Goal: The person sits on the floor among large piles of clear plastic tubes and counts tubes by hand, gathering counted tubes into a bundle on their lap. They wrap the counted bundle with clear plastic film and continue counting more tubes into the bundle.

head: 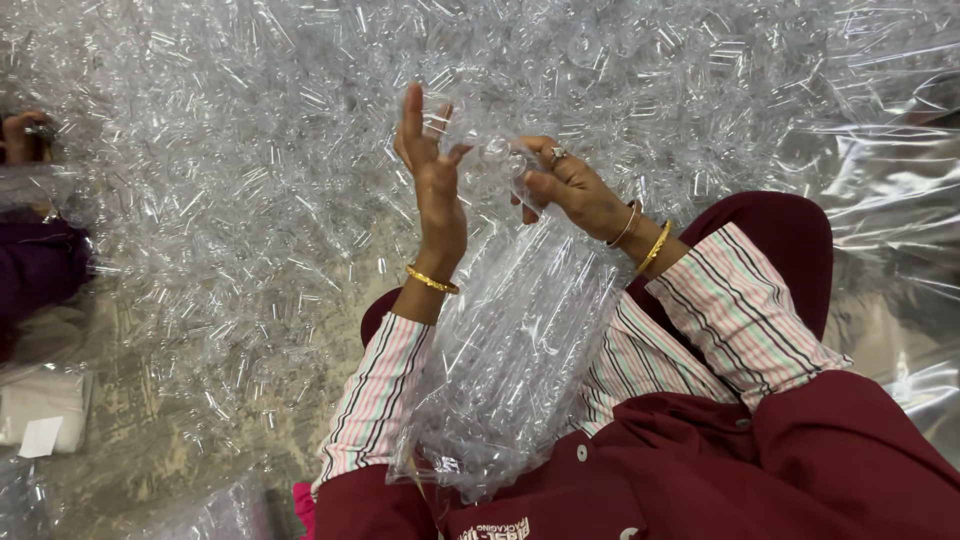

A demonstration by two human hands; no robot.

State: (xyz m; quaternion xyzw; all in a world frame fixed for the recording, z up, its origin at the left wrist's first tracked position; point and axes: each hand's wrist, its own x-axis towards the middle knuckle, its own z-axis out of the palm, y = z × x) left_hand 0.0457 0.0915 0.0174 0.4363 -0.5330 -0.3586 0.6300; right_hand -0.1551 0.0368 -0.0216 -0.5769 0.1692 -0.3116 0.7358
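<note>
Both hands work at the mouth of a clear plastic bag packed with small transparent plastic tubes.

The right hand [572, 187], ringed and wearing two gold bangles, is clenched on the gathered top of the clear plastic bag of transparent tubes [515, 345], pinching the film between thumb and fingers. The left hand [432, 165], with one gold bangle at the wrist, is released: fingers spread and raised, its palm just beside the bag's neck, and whether it touches the film cannot be told. The bag hangs down between the striped sleeves [735, 310] onto the maroon lap. Beyond the hands, a wide heap of loose clear plastic tubes [240, 150] covers the floor. Crinkled clear sheeting [890, 140] lies at right. Another person's hand [22, 135] shows at the far left edge.
</note>
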